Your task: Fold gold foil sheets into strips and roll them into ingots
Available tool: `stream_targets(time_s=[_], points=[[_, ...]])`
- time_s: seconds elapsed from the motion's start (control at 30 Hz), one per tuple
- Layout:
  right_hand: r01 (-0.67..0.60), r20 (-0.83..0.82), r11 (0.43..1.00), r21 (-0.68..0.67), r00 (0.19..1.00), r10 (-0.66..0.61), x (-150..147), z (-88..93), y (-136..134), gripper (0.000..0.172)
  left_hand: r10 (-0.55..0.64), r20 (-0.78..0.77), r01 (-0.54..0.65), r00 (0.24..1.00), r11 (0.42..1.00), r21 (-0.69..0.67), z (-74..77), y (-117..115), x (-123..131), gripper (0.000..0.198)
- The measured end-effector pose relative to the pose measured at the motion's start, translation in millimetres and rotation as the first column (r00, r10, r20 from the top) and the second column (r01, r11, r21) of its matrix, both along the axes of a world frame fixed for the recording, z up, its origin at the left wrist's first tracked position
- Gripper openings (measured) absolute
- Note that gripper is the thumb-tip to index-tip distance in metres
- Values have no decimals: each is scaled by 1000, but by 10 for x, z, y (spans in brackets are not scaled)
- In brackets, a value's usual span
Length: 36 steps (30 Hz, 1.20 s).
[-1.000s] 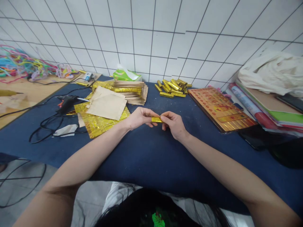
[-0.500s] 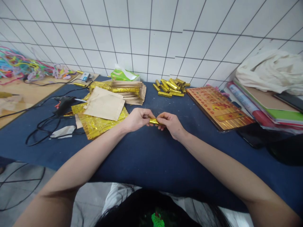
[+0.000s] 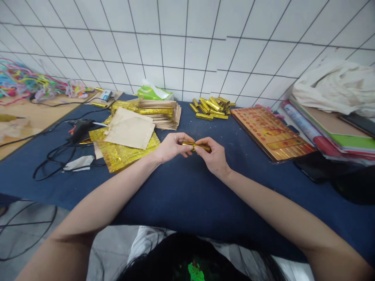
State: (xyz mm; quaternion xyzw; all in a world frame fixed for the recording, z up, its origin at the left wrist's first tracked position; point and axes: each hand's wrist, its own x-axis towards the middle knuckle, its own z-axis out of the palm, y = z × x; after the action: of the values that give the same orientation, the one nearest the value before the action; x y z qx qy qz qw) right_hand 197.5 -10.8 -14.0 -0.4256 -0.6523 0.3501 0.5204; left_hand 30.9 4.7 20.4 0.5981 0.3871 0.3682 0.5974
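Over the middle of the dark blue table, my left hand [image 3: 173, 146] and my right hand [image 3: 214, 157] pinch a small rolled tube of gold foil paper [image 3: 197, 146] between thumbs and fingers. The tube lies crosswise, and fingers hide part of it. Left of my hands, a tan paper sheet [image 3: 129, 128] rests on gold foil sheets [image 3: 117, 158]. Behind them is a stack of tan paper [image 3: 166, 121] with gold foil on top. Several finished-looking gold tubes [image 3: 212, 107] lie in a pile by the wall.
A black glue gun [image 3: 80, 130] with a looped cord lies at left. A green tissue pack [image 3: 152, 93] stands at the back. An orange-gold printed packet [image 3: 272, 134] lies at right, near stacked folders [image 3: 325, 121] and white cloth [image 3: 336, 86]. Colourful pipe cleaners [image 3: 35, 82] fill the far left.
My right-hand fingers have shifted along the tube, and more of it shows between and above my fingertips. Both hands stay in nearly the same place.
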Motion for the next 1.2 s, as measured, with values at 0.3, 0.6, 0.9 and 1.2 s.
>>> stream_targets(time_s=[0.3,0.6,0.9,1.2], points=[[-12,20,998,64,1000,11,-7,-15,-22,11,118,107,-129,987,986,110,-79,7,49,22],[-6,100,995,100,995,-4,-23,40,-85,12,104,85,-112,991,988,104,-89,-12,59,24],[-66,5,997,-51,998,67,-37,-3,-69,18,183,84,-192,979,975,113,-68,-14,56,24],[-33,40,999,-37,999,35,-28,38,-83,18,210,127,-220,969,973,74,-97,-2,65,29]])
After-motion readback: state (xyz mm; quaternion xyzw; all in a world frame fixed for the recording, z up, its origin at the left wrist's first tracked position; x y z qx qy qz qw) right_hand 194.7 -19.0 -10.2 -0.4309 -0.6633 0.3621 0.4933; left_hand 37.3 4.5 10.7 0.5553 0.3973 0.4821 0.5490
